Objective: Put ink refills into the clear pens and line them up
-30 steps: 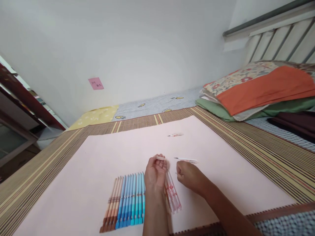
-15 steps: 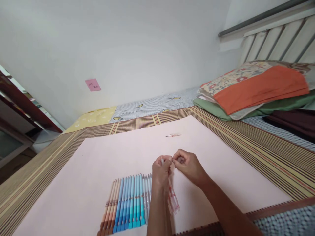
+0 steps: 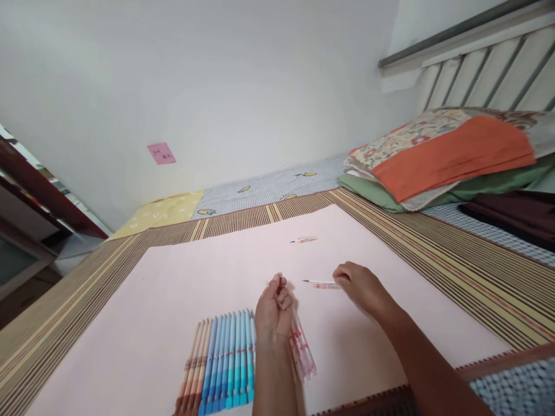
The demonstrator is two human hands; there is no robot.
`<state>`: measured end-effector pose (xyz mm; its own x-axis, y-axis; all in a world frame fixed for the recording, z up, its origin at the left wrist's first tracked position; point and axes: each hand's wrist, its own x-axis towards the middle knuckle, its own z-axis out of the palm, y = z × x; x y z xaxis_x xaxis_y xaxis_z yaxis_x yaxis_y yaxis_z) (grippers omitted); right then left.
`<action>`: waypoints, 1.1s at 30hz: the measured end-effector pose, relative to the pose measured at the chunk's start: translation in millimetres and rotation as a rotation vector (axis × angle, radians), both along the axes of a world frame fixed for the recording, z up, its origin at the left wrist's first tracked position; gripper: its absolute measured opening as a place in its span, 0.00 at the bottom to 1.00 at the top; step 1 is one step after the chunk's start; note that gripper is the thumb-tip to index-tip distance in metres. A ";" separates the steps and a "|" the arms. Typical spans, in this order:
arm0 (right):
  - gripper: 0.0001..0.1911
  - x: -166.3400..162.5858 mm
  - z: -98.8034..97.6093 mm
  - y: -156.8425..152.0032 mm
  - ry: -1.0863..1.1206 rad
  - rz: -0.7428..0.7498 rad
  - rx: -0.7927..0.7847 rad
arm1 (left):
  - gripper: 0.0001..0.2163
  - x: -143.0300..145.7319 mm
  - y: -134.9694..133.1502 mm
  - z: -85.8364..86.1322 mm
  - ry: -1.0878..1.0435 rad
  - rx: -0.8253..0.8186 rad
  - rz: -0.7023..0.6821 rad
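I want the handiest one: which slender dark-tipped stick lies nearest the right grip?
The slender white dark-tipped stick just left of the right grip; the other slender dark-tipped stick lies farther up the pale pink sheet.

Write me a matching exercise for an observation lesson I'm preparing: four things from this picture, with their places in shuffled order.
Things:
1 Pink note
2 Peach-and-brown pens
3 Clear pens with red marks
4 Right hand

Places, as seen in the picture:
A lying along the right side of the left forearm
B near the blunt end of a white refill
C on the wall
D just left of the blue pens

Pairs: 1-C, 2-D, 3-A, 4-B
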<state>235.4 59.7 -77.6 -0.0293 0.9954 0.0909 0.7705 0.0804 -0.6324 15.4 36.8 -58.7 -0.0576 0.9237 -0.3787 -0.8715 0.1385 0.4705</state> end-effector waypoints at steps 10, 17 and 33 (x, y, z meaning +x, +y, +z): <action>0.10 -16.8 4.9 1.1 -0.135 0.045 -0.053 | 0.06 2.6 -0.8 3.2 -0.012 -0.029 0.008; 0.08 -20.9 -5.0 7.6 -0.101 -0.005 0.034 | 0.07 3.0 0.0 2.6 0.018 -0.035 0.020; 0.08 -41.7 39.4 -20.8 0.551 0.184 0.019 | 0.05 -7.4 2.1 -2.3 0.015 -0.021 0.148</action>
